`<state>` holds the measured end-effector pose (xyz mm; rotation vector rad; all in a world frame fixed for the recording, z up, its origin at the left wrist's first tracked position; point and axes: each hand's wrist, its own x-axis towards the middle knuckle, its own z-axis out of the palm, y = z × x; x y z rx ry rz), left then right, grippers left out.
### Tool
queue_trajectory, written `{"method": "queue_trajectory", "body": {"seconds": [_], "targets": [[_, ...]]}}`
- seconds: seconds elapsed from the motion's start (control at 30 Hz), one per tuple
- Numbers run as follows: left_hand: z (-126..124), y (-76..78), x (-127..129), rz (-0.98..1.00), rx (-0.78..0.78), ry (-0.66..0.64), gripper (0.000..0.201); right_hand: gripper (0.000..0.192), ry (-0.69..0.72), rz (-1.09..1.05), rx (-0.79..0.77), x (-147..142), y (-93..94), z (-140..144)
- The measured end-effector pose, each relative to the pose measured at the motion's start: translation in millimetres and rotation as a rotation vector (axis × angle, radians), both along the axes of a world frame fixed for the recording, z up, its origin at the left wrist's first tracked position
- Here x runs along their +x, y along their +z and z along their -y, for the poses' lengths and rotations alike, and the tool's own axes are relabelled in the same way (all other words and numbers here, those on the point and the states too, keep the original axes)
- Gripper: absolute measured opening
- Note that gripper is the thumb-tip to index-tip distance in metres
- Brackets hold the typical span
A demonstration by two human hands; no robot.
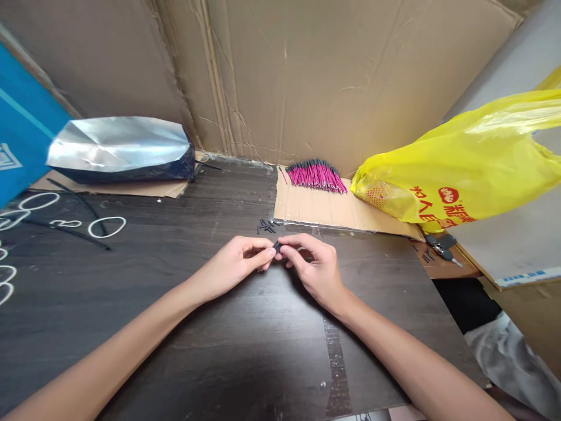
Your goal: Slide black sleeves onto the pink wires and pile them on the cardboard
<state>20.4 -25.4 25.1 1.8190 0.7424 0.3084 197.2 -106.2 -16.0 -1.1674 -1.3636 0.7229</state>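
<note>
Near the middle of the dark worktop (228, 351), both hands meet fingertip to fingertip over a small black piece (277, 247), which looks like a short length of tubing, though it is too small to tell for certain. Left hand (234, 264) has its thumb and forefinger pinched on the near end of that piece, the other fingers curled under, and its heel rests on the wood. Right hand (313, 266) is likewise pinched on the piece from the other side, knuckles up, its forearm running back to the lower right corner. Just beyond the fingertips lies a scatter of short black pieces (267, 225), loose on the worktop and close to the edge of a flat cardboard sheet (333, 211). At the far end of that sheet, against the cardboard wall (333, 70), sits a bundle of pink wires (316, 176) with dark tips, lying in a fan. A yellow plastic bag (464, 169) with red print slumps to the right of the wires, touching the sheet. Below the bag, a set of keys (442, 247) lies on a brown surface beside the worktop. Far to the left, a silver foil pouch (120, 147) rests on another scrap of cardboard, with white rings (106, 227) and a thin black strand nearby.
</note>
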Motion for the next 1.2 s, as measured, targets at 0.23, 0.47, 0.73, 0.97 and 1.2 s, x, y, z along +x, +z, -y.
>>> {"method": "queue_trajectory", "body": {"seconds": [0.23, 0.47, 0.73, 0.97, 1.2], "targets": [[1, -5.3, 0, 0.143, -0.033, 0.081, 0.037, 0.022, -0.007, 0.001, -0.020, -3, 4.1, 2], [19, -10.2, 9, 0.475, -0.335, 0.287, 0.027, 0.016, -0.049, 0.119, -0.050, -27, 8.6, 11], [23, -11.0, 10, 0.605, -0.618, 0.253, 0.017, 0.016, 0.007, -0.042, -0.034, -25, 10.2, 3], [16, -9.4, 9, 0.634, -0.652, 0.246, 0.028, 0.025, -0.007, 0.099, -0.060, 4, 22.9, -5], [13, -10.8, 5, 0.584, -0.593, 0.175, 0.036, 0.026, -0.594, 0.805, -0.319, 130, 60.2, -91]]}}
